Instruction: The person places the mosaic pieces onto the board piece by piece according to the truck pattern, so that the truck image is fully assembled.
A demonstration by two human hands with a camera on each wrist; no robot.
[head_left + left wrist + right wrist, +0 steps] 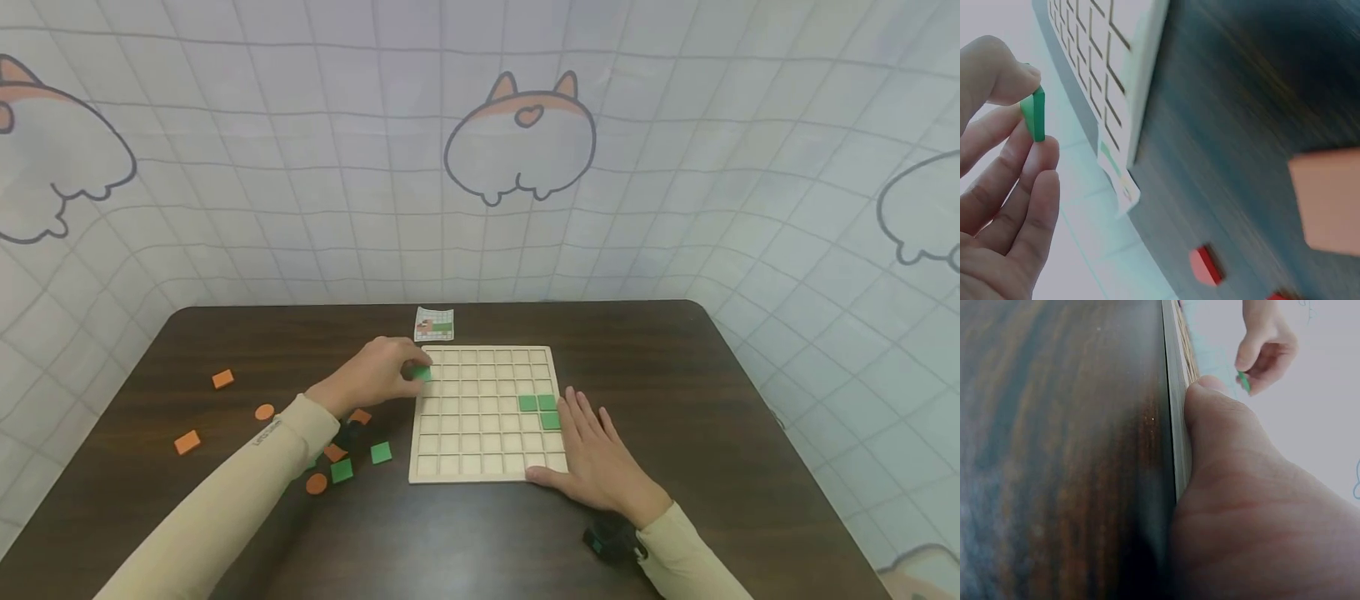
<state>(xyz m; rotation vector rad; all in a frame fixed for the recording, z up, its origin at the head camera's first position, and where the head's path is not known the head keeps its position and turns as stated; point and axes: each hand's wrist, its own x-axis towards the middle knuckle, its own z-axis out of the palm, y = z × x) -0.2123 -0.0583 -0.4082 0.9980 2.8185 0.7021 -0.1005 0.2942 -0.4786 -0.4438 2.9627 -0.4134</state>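
Observation:
My left hand (377,371) pinches a small green square tile (422,373) between thumb and fingers, over the upper left edge of the pale wooden grid board (480,443). In the left wrist view the tile (1037,117) is tilted and held above the table, apart from the board. Three green tiles lie in cells near the board's right side, one of them (528,403) left of the others. My right hand (596,458) rests along the board's right edge with fingers straight. Its thumb (1219,419) touches the board's lower corner.
A small printed card (434,325) lies behind the board. Left of the board are loose pieces: green squares (381,452), orange rectangles (187,442) and orange discs (317,483). Some are partly hidden by the left forearm. A patterned curtain (517,250) hangs behind the dark table (675,350).

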